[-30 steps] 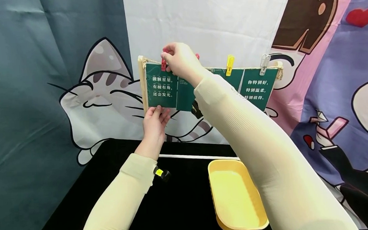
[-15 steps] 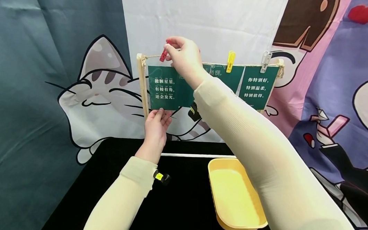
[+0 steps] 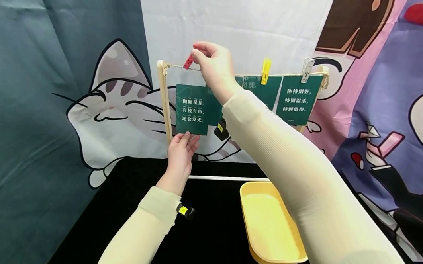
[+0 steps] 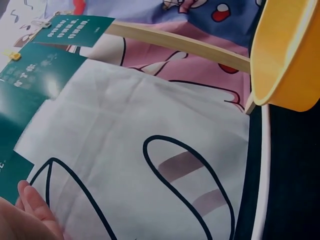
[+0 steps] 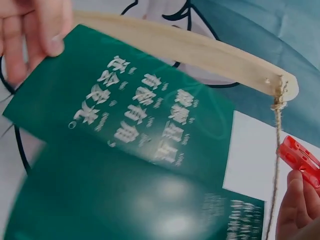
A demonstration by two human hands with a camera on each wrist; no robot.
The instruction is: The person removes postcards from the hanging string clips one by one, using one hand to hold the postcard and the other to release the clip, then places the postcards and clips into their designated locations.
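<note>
Below held card [image 3: 191, 110], yellow tray [image 3: 272, 224] (sleeve [image 3: 300, 175] overlapping), white rod [image 3: 228, 178]

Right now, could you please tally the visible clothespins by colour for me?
Red clothespin: 1
Yellow clothespin: 1
Whitish clothespin: 1
Total visible: 3; any behind the right hand in the head view cannot be counted.

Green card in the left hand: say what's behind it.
Around the card, the cartoon backdrop shows behind, with a wooden post alongside. Whatever lies directly behind the card and the left hand is hidden.
</note>
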